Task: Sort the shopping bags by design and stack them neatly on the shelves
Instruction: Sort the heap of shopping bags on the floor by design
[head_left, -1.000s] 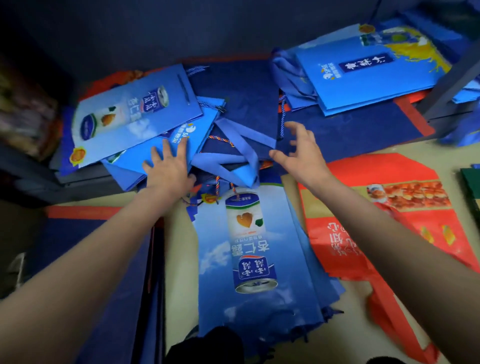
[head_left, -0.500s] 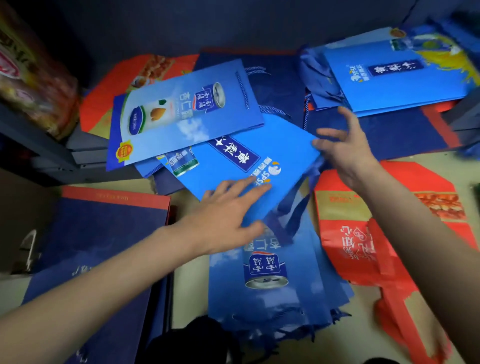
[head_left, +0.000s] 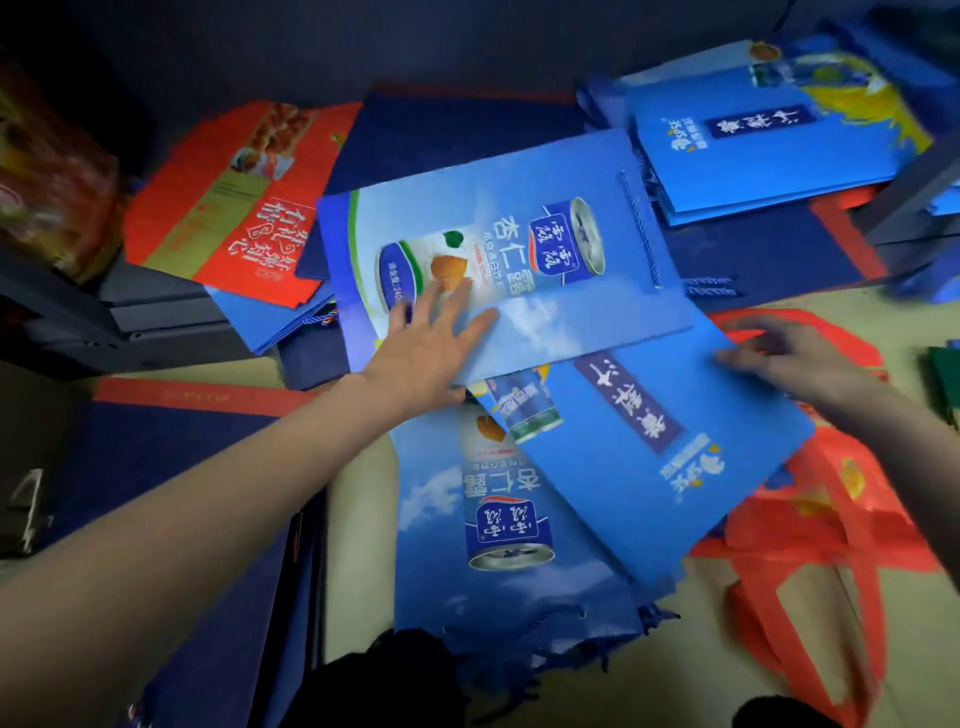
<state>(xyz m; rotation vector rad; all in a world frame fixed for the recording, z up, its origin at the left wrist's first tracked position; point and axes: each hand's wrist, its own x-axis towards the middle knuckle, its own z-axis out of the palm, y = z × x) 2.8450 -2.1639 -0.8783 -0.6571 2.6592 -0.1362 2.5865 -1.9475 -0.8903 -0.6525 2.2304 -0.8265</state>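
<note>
left hand (head_left: 426, 348) is lying flat, fingers spread, pressing the can-print bag (head_left: 509, 260) | right hand (head_left: 789, 358) is resting fingers on the bright blue bag (head_left: 660, 467), grip unclear | judging: separate designs by sliding, keeping edges square

This looks like a shop's stockroom or storage corner. Printed gift bags lie in flat piles on a beige floor (head_left: 675, 670): blue drink-can bags (head_left: 514, 525) at 6 o'clock, red bags (head_left: 234, 208) at 10 o'clock. A dark metal shelf edge (head_left: 156, 332) runs at 9 o'clock, and another blue stack (head_left: 769, 156) sits at 2 o'clock.
</note>
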